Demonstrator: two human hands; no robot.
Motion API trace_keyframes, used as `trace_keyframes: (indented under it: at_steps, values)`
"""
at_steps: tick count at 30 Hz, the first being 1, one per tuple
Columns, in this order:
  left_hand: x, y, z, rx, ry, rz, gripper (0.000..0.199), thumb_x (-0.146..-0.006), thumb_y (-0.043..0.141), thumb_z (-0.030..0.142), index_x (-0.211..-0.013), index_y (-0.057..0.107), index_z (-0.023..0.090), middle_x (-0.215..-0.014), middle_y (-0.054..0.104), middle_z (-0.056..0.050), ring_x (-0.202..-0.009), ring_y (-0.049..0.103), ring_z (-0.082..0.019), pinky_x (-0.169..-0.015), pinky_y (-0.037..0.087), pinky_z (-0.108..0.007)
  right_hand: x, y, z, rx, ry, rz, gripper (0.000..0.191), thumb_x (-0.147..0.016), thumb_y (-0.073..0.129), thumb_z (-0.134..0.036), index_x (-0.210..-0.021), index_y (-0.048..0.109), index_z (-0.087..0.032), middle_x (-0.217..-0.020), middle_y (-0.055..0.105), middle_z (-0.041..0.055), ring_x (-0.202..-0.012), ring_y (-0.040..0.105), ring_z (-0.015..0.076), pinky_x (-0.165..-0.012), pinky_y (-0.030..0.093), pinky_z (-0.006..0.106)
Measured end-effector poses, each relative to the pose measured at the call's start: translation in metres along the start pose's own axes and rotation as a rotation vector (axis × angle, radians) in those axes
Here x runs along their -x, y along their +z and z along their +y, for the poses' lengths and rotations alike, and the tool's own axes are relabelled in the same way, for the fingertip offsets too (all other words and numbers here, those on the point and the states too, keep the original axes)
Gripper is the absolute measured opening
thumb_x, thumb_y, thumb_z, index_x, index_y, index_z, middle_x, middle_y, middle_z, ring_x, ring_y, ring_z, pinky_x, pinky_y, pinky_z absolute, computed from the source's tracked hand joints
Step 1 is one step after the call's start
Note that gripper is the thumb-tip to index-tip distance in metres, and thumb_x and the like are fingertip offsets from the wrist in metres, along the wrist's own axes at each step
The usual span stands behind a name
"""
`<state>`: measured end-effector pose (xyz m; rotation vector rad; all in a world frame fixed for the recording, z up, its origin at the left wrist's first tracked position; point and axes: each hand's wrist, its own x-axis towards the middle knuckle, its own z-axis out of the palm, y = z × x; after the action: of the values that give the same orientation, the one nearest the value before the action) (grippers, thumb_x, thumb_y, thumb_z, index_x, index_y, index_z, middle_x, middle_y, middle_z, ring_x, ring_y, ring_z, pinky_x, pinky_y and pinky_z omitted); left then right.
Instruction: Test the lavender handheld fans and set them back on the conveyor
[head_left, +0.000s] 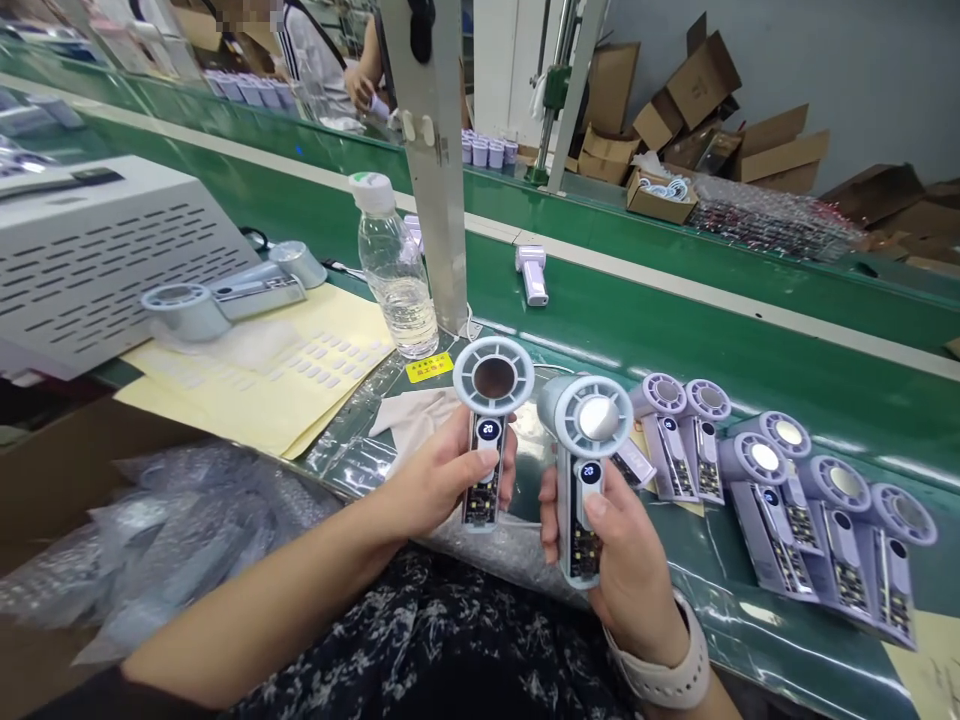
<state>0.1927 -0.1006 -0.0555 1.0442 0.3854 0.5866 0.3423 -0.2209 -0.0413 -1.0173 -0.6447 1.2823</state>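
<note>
2 hands, fingers clamped round 1 blue fan each, bottle beside post, purple fans at right

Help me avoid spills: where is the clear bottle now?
In the head view, the clear bottle stands left of centre, beside the metal post and just behind the yellow label, beyond the left hand.

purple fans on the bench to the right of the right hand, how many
6 with heads showing: two purple fans nearest the right hand, two in the middle, two farthest right. Others may be partly hidden.
</note>
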Motion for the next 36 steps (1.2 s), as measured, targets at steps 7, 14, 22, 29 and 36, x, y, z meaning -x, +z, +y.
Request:
trace_keyframes:
  at_steps: [7, 14, 22, 29, 36]
  values:
    - [0.0, 0.005, 0.017, -0.049, 0.052, -0.055, 0.037, -0.09, 0.069, 0.047, -0.106, 0.053, 0.018, -0.084, 0.062, -0.001, -0.071, 0.062, -0.015, -0.065, 0.053, -0.028, -0.006, 0.002, -0.006, -0.009, 0.007, 0.066, 0.023, -0.092, 0.065, -0.045, -0.098, 0.067, -0.022, -0.087, 0.065, 0.0033, -0.063, 0.057, 0.0146, -0.053, 0.051, 0.027]
    - [0.003, 0.007, 0.017, -0.039, 0.037, 0.007, 0.039, -0.087, 0.072, 0.045, -0.109, 0.053, 0.019, -0.088, 0.061, 0.0, -0.067, 0.062, -0.015, -0.06, 0.052, -0.028, -0.004, 0.005, -0.008, -0.061, 0.018, 0.049, 0.024, -0.091, 0.065, -0.045, -0.099, 0.066, -0.022, -0.089, 0.066, 0.0033, -0.061, 0.057, 0.0146, -0.053, 0.05, 0.027]
    - [0.004, 0.015, 0.019, -0.126, -0.021, -0.01, 0.032, -0.089, 0.069, 0.042, -0.102, 0.052, 0.019, -0.086, 0.066, -0.002, -0.069, 0.065, -0.018, -0.067, 0.052, -0.033, 0.0, -0.002, -0.004, -0.034, -0.037, 0.047, 0.017, -0.096, 0.061, -0.038, -0.099, 0.069, -0.023, -0.089, 0.066, 0.0034, -0.06, 0.056, 0.0133, -0.048, 0.047, 0.025]
    - [0.002, 0.018, 0.014, -0.125, -0.104, 0.179, 0.055, -0.082, 0.077, 0.051, -0.112, 0.041, 0.022, -0.093, 0.072, -0.004, -0.063, 0.069, -0.018, -0.057, 0.052, -0.03, -0.001, -0.008, -0.001, -0.26, 0.068, 0.041, 0.042, -0.096, 0.058, -0.058, -0.098, 0.073, -0.019, -0.086, 0.074, 0.0065, -0.057, 0.064, 0.014, -0.054, 0.055, 0.026]
    - [0.018, 0.023, 0.027, 0.011, -0.086, 0.076, 0.044, -0.093, 0.061, 0.051, -0.122, 0.04, 0.026, -0.103, 0.074, -0.005, -0.076, 0.076, -0.026, -0.063, 0.061, -0.038, 0.007, 0.004, -0.012, -0.338, 0.096, 0.063, 0.032, -0.09, 0.074, -0.048, -0.11, 0.08, -0.024, -0.116, 0.08, 0.0092, -0.098, 0.077, 0.0273, -0.087, 0.065, 0.042]
